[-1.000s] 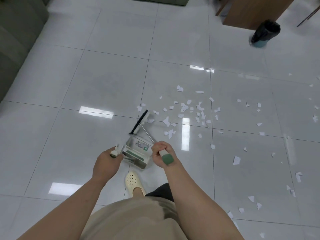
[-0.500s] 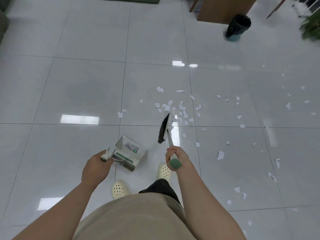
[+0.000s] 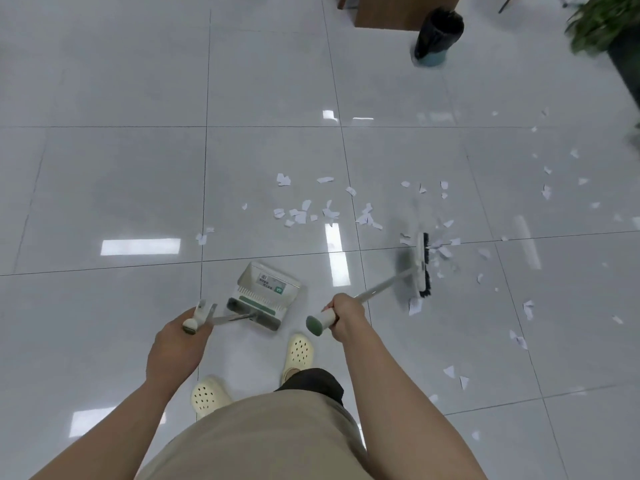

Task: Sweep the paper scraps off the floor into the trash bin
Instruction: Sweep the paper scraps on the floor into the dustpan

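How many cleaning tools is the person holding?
2. A dustpan in front of the feet, its handle held by the left hand; a broom out to the right among paper scraps, gripped by the right hand.

scraps (image 3: 300,216) white | bin (image 3: 438,32) black | floor (image 3: 104,188) glossy grey

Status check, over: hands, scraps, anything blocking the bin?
Left hand grips dustpan handle; right hand grips broom. Paper scraps unswept. Path to trash bin open.
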